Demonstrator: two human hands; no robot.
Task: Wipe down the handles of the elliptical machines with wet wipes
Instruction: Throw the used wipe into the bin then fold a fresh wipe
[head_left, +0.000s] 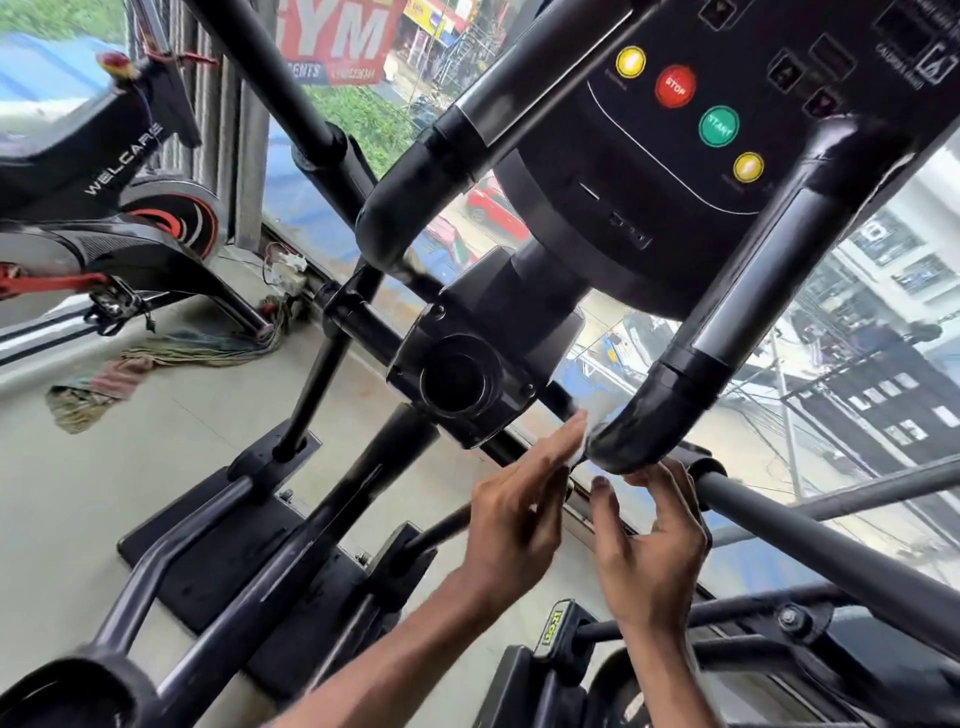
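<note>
Head view: left hand, fingers straight and together, presses wet wipe against near end of right handle; right hand, thumb spread, fingertips touching handle's underside. Cup holder just left, interior dark.

Right handle: glossy black tube with a grey grip band. It slopes from the console at 2 o'clock down to a curved tip at 4 o'clock. Wet wipe: small white crumpled scrap, mostly hidden, touching the tip's 9 o'clock side. Left handle: same build, bend at 11 o'clock.
</note>
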